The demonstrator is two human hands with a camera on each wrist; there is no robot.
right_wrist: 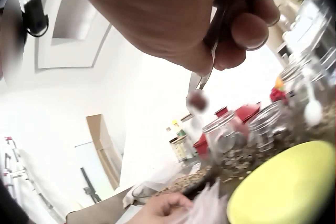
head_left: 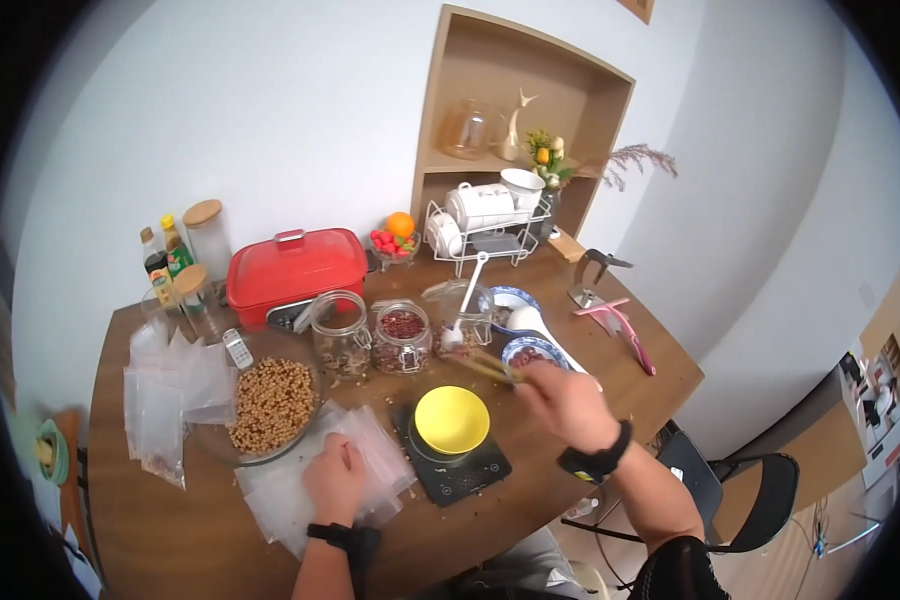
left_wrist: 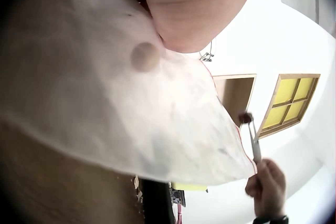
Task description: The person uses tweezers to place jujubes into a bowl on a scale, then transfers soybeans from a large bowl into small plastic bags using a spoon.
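Observation:
My right hand (head_left: pixel 570 405) grips metal tongs (head_left: pixel 488 365) to the right of and above a yellow bowl (head_left: pixel 452 420). Between the tong tips is a small dark red piece (left_wrist: pixel 245 118), blurred in the right wrist view. The bowl sits on a black kitchen scale (head_left: pixel 460 484). Left of the scale, my left hand (head_left: pixel 334 480) lies over a pile of clear plastic bags (head_left: pixel 270 503), its fingers curled. In the left wrist view those fingers hold a translucent zip bag (left_wrist: pixel 157 124) with a red line along its edge; its fingertips are partly hidden.
A glass bowl of tan beans (head_left: pixel 273 405) stands left, beside more bags (head_left: pixel 162 400). Behind are open glass jars (head_left: pixel 402 335), a red electric cooker (head_left: pixel 297 270) and a dish rack (head_left: pixel 487 222). Blue-patterned bowls (head_left: pixel 535 352), a white ladle (head_left: pixel 545 332) and pink tongs (head_left: pixel 625 332) lie right.

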